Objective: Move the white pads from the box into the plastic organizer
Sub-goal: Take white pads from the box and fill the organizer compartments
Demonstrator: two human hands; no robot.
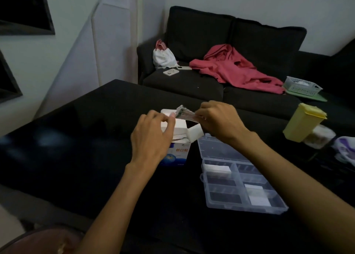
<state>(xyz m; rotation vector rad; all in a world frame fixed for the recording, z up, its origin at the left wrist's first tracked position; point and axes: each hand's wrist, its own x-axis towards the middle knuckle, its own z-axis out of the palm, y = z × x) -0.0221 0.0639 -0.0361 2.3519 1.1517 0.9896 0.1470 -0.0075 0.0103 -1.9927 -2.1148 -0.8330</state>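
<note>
Mid-frame, my right hand [221, 119] and left hand [153, 134] pinch a pad stack [185, 114] above the box [177, 154]. The organizer [240, 178] sits lower right.

A living room in a home is shown. A dark sofa [221, 61] is seen at the top middle of the frame, with a pink cloth [236, 69] and a small white bag [163, 57] left on it. A low black table [76, 148] is seen in front, and white walls [73, 42] at the upper left.

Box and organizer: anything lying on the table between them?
Head view: no object, just bare black table between the box and the organizer.
</note>
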